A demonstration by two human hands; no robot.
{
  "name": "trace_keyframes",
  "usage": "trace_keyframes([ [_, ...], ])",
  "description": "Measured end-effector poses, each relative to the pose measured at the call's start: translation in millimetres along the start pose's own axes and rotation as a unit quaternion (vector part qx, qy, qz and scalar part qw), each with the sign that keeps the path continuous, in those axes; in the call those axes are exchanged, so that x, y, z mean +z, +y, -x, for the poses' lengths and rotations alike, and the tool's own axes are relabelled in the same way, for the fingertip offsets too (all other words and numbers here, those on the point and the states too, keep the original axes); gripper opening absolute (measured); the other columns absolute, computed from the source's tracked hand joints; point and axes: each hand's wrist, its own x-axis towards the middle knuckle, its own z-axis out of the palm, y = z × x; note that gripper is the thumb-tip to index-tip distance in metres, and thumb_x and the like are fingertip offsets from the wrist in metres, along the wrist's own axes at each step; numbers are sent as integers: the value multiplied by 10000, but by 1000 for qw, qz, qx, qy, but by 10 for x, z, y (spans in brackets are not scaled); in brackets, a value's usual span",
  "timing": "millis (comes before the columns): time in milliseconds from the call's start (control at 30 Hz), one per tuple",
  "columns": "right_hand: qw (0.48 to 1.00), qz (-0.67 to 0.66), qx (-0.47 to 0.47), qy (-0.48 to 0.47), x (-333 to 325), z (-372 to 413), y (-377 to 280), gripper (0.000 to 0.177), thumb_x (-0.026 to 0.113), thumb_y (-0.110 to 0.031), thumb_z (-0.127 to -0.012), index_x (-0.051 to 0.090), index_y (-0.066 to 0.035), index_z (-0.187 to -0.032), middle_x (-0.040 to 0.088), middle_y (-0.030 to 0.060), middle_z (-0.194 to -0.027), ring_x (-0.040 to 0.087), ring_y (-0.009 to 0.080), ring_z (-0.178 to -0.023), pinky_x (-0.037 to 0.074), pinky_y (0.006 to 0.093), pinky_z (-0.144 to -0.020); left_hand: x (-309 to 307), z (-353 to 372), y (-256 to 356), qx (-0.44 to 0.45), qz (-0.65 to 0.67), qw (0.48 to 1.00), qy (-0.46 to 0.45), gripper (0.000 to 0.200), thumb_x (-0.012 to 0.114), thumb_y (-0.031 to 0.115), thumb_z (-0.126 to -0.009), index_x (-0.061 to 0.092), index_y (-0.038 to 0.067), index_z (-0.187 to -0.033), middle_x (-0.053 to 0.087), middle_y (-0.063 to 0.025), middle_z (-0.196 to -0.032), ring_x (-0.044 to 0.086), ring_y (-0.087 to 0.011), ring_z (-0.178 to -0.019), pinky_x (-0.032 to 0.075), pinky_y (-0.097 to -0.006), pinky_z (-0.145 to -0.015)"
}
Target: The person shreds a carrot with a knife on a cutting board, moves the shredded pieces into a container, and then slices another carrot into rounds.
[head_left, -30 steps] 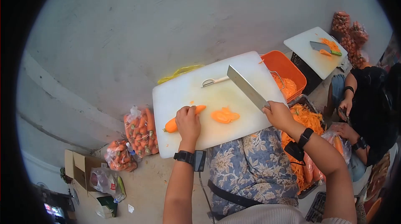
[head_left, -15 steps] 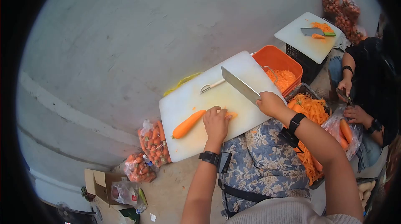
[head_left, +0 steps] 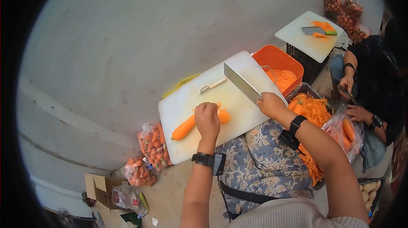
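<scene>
My right hand [head_left: 272, 105] grips the handle of a cleaver [head_left: 242, 83], whose broad blade is raised over a white cutting board [head_left: 255, 73]. On the board lies a peeled carrot [head_left: 182, 130], its right end hidden behind my left hand [head_left: 207, 121]. The fingers of that hand are curled in a pinch, and a small carrot piece [head_left: 219, 105] shows at their tips. Just right of the hand, cut carrot [head_left: 224, 116] lies on the board. A white-handled peeler [head_left: 212, 86] rests farther back.
An orange bucket [head_left: 278, 58] with shredded carrot stands behind the board. Right of my lap is a crate of carrot shreds [head_left: 312, 111]. Bagged carrots [head_left: 155, 145] sit at left. Another person [head_left: 369, 87] works at right, near a second board [head_left: 301, 39] with a cleaver.
My left hand has lifted and shifted left, its fingers now pinched around a small carrot piece. More cut carrot shows beside it. My right hand still holds the cleaver up.
</scene>
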Motion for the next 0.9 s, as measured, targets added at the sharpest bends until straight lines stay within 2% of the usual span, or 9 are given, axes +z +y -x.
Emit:
trace_keyframes([
  [167,1000,-1,10,3,29,18,7,248,593,-215,-864,660,16,-927,670,245,-940,643,406,-908,506,470,-800,54,289,-255,-5,-3,1000,-25,102,660,0,-765,633,63,-840,624,-85,-890,578,-310,-864,467,-411,-769],
  [233,1000,-3,-1,14,52,23,8,248,591,-214,-864,660,16,-926,670,245,-930,644,407,-902,506,471,-800,100,444,-314,-20,-9,988,-152,149,661,2,-766,650,53,-905,640,-96,-959,587,-318,-930,477,-411,-807],
  [400,1000,0,-7,18,37,47,22,243,591,-213,-861,656,15,-914,670,244,-907,644,409,-885,508,472,-792,-24,535,-332,-62,-1,987,-149,267,679,32,-757,661,58,-1022,633,-120,-1070,579,-327,-1019,475,-414,-876],
  [467,1000,14,-6,11,50,18,15,242,592,-212,-861,654,15,-915,670,243,-904,643,409,-884,508,472,-790,-85,475,-330,-45,8,990,-136,341,688,44,-745,640,52,-1082,622,-136,-1102,573,-338,-1054,468,-420,-909],
  [533,1000,28,-7,12,44,-17,0,241,593,-211,-861,653,16,-916,669,243,-900,643,410,-883,508,472,-788,-49,475,-384,-71,17,985,-159,400,685,62,-742,616,49,-1135,606,-153,-1170,556,-349,-1109,455,-417,-953],
  [633,999,45,-10,15,53,7,-17,238,594,-209,-862,652,15,-917,670,240,-887,644,408,-879,508,474,-785,36,440,-347,-88,53,980,-169,413,684,115,-761,610,57,-1162,584,-168,-1233,541,-351,-1149,442,-412,-984],
  [700,999,42,-10,10,51,19,-24,240,595,-212,-864,653,14,-919,671,238,-890,643,409,-881,508,474,-788,97,380,-297,-25,72,979,-191,451,689,209,-793,597,56,-1207,562,-179,-1277,523,-362,-1183,428,-425,-1002],
  [833,999,49,-12,13,30,30,-36,240,594,-211,-863,655,13,-923,673,237,-895,643,411,-881,508,474,-790,204,333,-244,-6,70,978,-196,506,713,287,-792,591,62,-1229,552,-176,-1295,513,-360,-1201,415,-430,-1018],
  [900,999,41,-1,12,40,12,-26,239,596,-209,-860,658,13,-924,672,242,-901,643,412,-883,508,474,-791,251,379,-291,-7,43,969,-243,543,743,351,-771,606,63,-1211,553,-175,-1295,507,-356,-1212,410,-424,-1021],
])
